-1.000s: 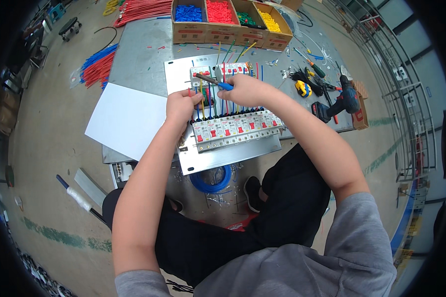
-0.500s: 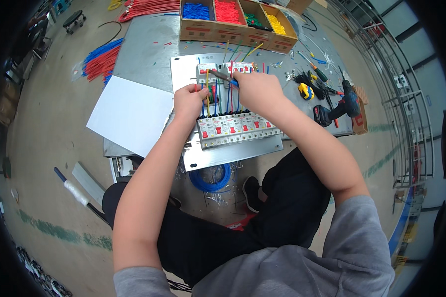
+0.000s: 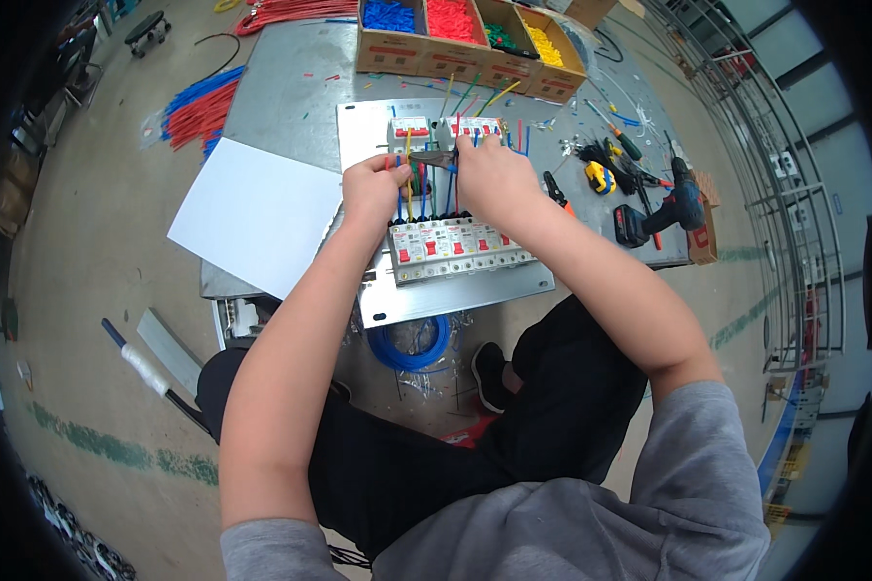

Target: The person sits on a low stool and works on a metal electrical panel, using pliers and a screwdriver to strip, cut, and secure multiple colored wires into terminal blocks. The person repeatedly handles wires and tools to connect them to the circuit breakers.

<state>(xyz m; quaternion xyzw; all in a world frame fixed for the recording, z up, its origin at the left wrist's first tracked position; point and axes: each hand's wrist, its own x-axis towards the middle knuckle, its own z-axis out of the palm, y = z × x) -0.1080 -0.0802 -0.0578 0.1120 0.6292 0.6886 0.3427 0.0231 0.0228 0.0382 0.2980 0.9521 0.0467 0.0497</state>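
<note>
My right hand [image 3: 499, 179] is closed around pliers [image 3: 432, 158], whose grey jaws point left toward my left fingertips. A bit of blue shows at the grip. My left hand [image 3: 371, 194] pinches thin wire beside the jaws; red and blue ends show at its fingers, but which wire it holds I cannot tell. Both hands are over a metal mounting plate [image 3: 397, 307]. A near row of white breakers [image 3: 455, 250] with red switches has blue, yellow, red and green wires standing up from it. Behind are smaller breakers [image 3: 410, 128], partly hidden by my hands.
A compartmented cardboard box [image 3: 436, 62] of coloured caps stands at the back. White paper [image 3: 252, 218] lies left, red and blue wires [image 3: 202, 111] beyond. Right are an orange-handled tool [image 3: 558, 191], a tape measure [image 3: 600, 178] and a cordless drill [image 3: 683, 198]. A blue coil [image 3: 407, 356] is below.
My right hand has come down and left slightly, and the pliers now lie flatter, nearer my left fingertips. The orange-handled tool has come into sight beside my right wrist.
</note>
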